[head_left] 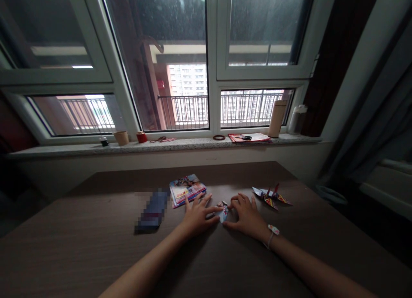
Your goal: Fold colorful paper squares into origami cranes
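Between my two hands, on the brown table [106, 242], is a small piece of folded printed paper [223, 213]. My left hand [198, 214] holds its left edge with thumb and index finger, the other fingers spread. On the opposite edge, the thumb and fingertips of my right hand [247, 215] grip the paper, and a bracelet [273, 230] circles that wrist. Just beyond my left hand lies a stack of colourful printed sheets [187, 188]. To the right of my right hand stand folded paper cranes [269, 197], close together.
A dark pixelated object [152, 212] lies left of the stack. Along the windowsill [189, 143] stand a paper cup [121, 138], a red spool-like item [141, 137], a ring-shaped bracelet [219, 137], papers with scissors [247, 137], a tan flask [277, 118] and a clear bottle [296, 119].
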### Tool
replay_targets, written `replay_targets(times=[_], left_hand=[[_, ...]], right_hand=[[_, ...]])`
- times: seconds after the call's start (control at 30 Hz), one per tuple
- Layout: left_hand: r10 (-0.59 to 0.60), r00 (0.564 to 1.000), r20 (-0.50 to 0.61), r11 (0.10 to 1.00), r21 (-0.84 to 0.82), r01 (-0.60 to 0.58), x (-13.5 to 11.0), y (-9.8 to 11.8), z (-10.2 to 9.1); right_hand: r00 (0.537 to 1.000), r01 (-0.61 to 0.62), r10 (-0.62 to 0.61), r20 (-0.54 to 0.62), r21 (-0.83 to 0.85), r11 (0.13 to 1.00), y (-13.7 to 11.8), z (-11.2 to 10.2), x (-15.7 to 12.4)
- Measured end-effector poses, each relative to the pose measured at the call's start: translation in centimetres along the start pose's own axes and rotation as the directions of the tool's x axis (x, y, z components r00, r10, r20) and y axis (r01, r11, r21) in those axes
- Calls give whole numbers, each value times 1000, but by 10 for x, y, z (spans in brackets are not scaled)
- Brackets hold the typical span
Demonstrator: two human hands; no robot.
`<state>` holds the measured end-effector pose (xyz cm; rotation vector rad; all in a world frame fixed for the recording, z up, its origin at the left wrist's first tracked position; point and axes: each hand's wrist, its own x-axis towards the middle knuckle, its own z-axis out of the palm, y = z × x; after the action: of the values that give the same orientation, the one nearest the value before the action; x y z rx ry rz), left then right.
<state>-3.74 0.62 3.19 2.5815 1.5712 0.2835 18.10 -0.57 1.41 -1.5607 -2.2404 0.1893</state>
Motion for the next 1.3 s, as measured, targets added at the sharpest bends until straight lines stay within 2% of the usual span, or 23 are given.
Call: replay_targets(times=[0.4,0.57,0.77,1.3], left_hand=[[59,995,-86,998,-23,-61,-2,-1,6],[67,992,-105,997,-19,-69,-2,1,5],[56,993,-99,998,-22,-58,-2,1,5],[44,995,-89,999,-7,-44,-3,0,5]], right_hand=[[999,-23,30,-45,144,989,4,-3,1],[996,22,-16,-83,76,997,2,-1,5],[997,14,-15,-82,-15,1000,0,0,11],[1000,8,-8,-4,7,1000,-2,-2,4]])
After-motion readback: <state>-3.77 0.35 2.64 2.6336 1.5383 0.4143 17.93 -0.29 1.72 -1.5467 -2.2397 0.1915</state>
